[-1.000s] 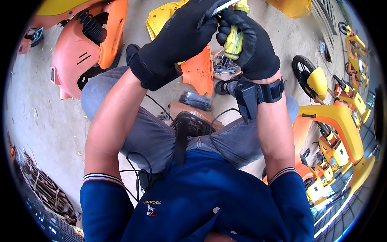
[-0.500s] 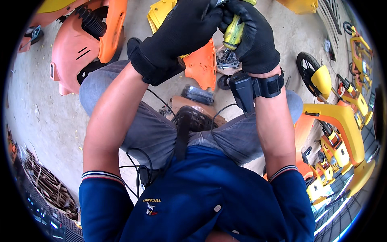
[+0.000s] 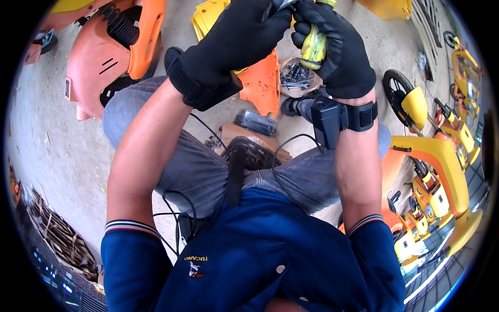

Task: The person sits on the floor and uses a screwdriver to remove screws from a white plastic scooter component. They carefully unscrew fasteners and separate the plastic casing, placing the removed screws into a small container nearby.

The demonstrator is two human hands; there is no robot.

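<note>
Both of my hands wear black gloves and are close together at the top edge of the view. My left hand (image 3: 244, 39) is closed, with a small silvery piece (image 3: 286, 4) showing at its fingertips; the rest of that piece is cut off. My right hand (image 3: 340, 54) is wrapped round a yellow-green handle (image 3: 314, 49), whose thick rounded end sticks out below the fingers. A bit of the same colour shows above the hand at the frame's edge. What the handle belongs to cannot be made out.
An orange panel (image 3: 260, 86) lies between my feet, beside a bag of small dark hardware (image 3: 296, 78). Nearer is a clear plastic box (image 3: 254, 122). A pink-orange scooter body (image 3: 99, 65) stands left; yellow scooter frames (image 3: 442, 161) and a wheel (image 3: 397, 96) stand right. Cables hang at my waist.
My right hand has moved right and slightly down with the yellow-green handle, away from my left hand. My left hand has shifted slightly right. More of the hardware bag shows.
</note>
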